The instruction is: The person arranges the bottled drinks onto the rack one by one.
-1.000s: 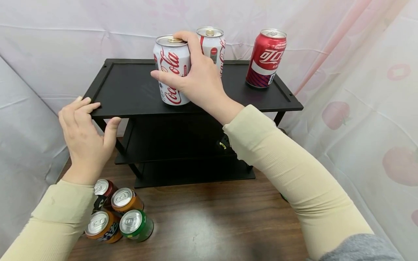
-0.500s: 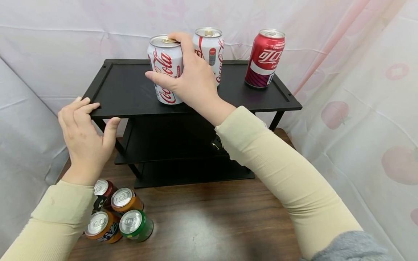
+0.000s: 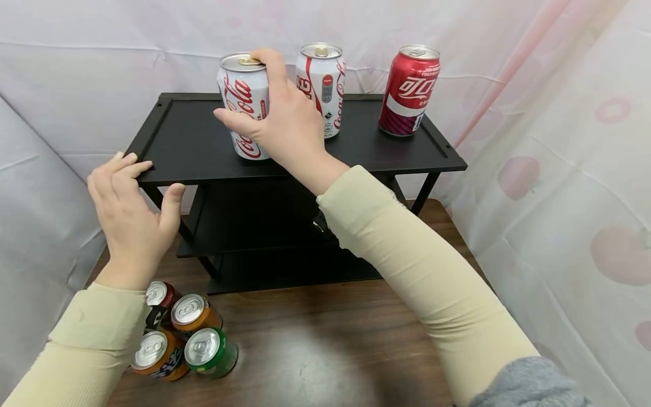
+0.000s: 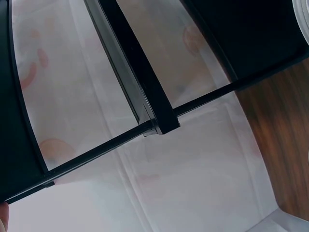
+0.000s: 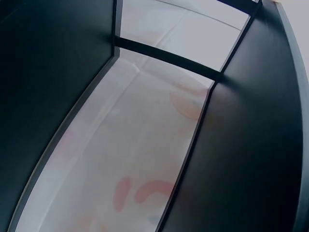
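Note:
In the head view my right hand [image 3: 291, 121] grips a white Coca-Cola can [image 3: 238, 93], thumb across its front and a finger hooked over the top rim. The can stands upright at the front of the black shelf's top board [image 3: 190, 133], left of its middle. Just behind and to the right is a second white Coca-Cola can [image 3: 328, 73]; a red cola can [image 3: 411, 85] stands farther right on the board. My left hand [image 3: 132, 212] rests its fingertips on the board's front left corner, thumb spread. The right wrist view shows only shelf boards and curtain.
Below the top are a middle board [image 3: 254, 226] and a bottom board [image 3: 300, 277]. On the wooden table [image 3: 315, 350], near my left forearm, several cans cluster, among them a green can [image 3: 218, 356] and an orange can [image 3: 200, 319]. Pale curtains [image 3: 559, 169] enclose the sides and back.
My right hand has moved left along the top board with the white can, opening a gap to the second white can. My left hand stays at the corner.

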A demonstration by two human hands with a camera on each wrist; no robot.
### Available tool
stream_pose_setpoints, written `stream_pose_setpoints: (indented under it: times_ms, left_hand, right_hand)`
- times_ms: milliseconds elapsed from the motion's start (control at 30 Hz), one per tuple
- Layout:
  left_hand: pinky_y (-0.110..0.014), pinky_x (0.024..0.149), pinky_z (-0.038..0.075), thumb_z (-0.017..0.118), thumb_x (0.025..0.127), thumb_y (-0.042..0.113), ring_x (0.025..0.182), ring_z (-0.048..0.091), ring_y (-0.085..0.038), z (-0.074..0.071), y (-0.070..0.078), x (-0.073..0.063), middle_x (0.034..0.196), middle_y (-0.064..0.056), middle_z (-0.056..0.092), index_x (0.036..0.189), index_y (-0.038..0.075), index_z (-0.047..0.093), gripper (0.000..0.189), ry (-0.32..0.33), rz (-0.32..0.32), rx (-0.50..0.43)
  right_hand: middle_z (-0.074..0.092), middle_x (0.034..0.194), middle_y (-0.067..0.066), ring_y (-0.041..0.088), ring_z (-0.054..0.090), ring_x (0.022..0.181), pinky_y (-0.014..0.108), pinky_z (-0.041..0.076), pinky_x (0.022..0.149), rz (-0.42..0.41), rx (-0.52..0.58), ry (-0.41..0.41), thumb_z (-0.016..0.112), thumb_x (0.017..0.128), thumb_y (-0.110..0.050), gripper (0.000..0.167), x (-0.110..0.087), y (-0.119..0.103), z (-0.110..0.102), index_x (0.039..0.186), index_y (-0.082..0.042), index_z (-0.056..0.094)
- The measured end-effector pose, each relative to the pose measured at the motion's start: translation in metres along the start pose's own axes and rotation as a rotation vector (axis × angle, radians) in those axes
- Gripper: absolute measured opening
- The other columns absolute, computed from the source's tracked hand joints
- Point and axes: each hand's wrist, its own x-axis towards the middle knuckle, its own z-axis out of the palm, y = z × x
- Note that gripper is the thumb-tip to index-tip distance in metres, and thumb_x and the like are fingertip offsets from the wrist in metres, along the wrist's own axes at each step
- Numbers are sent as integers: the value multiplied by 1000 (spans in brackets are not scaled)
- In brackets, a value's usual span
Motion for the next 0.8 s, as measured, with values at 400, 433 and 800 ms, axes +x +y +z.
stream_pose_setpoints:
  times_ms: [400,433,800]
  left_hand:
    - [-48,117,26,51,89,71,127,44,-40,3,2,0,124,-29,50,112,-6,54,81,34,-3,-3]
    - [-48,117,27,51,89,71,127,44,-40,3,2,0,124,-29,50,112,-6,54,81,36,-3,-4]
    - [-49,116,27,50,89,72,126,44,-39,5,4,1,123,-28,51,112,-5,54,81,54,-3,1]
  right_hand:
    - [64,117,-2,8,63,93,24,48,72,-25,-33,18,72,81,-59,83,6,-4,12,145,-28,29]
    - [65,117,-3,8,63,94,24,48,72,-27,-41,19,72,82,-60,83,7,-5,13,145,-28,29]
    - [63,117,-5,8,63,91,25,49,70,-10,-96,18,68,82,-64,85,14,-10,22,148,-31,26]
